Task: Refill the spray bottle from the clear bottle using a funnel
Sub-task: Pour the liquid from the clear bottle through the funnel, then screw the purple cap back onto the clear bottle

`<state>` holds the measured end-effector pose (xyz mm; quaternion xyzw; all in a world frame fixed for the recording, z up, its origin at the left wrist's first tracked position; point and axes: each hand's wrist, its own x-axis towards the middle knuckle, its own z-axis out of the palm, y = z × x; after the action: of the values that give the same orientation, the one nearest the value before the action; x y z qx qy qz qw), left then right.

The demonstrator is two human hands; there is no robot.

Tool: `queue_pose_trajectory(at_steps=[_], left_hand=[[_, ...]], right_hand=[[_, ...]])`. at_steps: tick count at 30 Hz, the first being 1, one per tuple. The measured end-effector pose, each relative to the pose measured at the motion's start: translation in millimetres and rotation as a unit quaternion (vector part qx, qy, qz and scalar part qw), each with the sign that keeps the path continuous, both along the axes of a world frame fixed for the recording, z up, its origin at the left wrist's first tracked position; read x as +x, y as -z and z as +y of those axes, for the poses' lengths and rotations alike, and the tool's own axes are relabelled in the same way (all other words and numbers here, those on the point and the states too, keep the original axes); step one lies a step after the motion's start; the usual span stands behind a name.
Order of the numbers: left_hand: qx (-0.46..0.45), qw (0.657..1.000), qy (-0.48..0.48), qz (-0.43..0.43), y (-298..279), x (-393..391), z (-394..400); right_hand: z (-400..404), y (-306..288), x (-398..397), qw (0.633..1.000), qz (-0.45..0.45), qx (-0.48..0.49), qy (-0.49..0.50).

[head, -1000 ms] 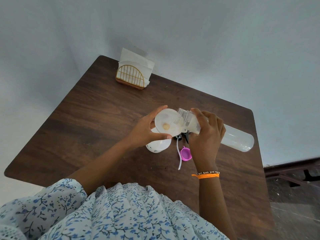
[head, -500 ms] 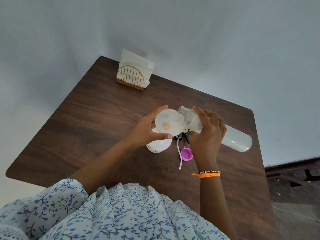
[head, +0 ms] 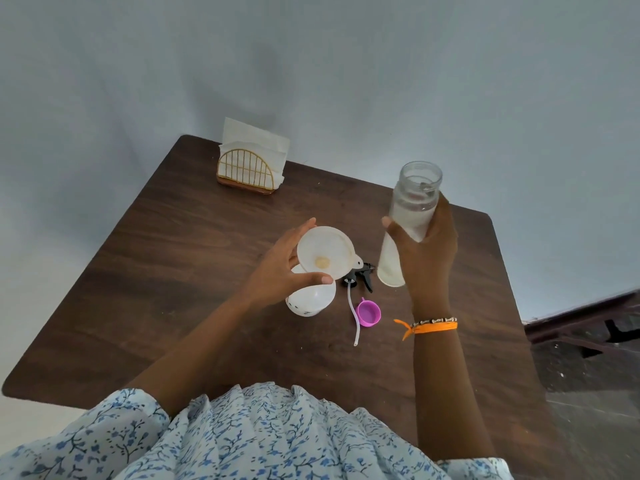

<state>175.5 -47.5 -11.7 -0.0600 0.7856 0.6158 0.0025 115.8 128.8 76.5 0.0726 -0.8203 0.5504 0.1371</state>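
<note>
We see a dark wooden surface (head: 166, 271) set against a pale blue-grey wall, and every object here rests on or hangs above it. Our right hand (head: 427, 251) is wrapped round the middle of the clear bottle (head: 410, 216), fingers and thumb curled about its frosted body, holding it roughly upright with its open mouth at the top and its base just above the surface, to the right of the other things. Our left hand (head: 280, 268) reaches in from the left, thumb and fingers spread around the rim of the white funnel (head: 325, 252); the thumb lies along the near edge and the fingertips touch the far edge. The funnel sits in the neck of the white spray bottle (head: 310, 299), which stands just below it on the surface. At the far left corner stands a gold wire napkin holder (head: 247, 171) with white napkins in it. Between the spray bottle and the clear bottle lies the black spray head (head: 360, 276), its pale dip tube (head: 354, 317) trailing towards us. A small pink cap (head: 369, 313) lies just right of that tube, open side up
</note>
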Motion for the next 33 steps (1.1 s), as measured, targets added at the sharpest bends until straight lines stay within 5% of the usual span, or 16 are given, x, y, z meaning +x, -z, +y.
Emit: queue_pose_trajectory(at_steps=[6,15,21,33], left_hand=[[-0.033,0.999,0.001,-0.006,-6,-2,2],[-0.098,0.985,-0.052,0.132,-62,-30,6],[-0.051,0.985,-0.019,0.161,-87,-49,17],[0.001,0.982,-0.101,0.162,-93,-52,21]], right_hand=[[0,-16,-17,0.995,-0.020,-0.095,0.024],[-24,-58,-27,0.984,0.009,-0.175,-0.022],[-42,-84,-32,0.982,0.025,-0.178,-0.056],[-57,-83,-32,0.988,0.011,-0.125,-0.093]])
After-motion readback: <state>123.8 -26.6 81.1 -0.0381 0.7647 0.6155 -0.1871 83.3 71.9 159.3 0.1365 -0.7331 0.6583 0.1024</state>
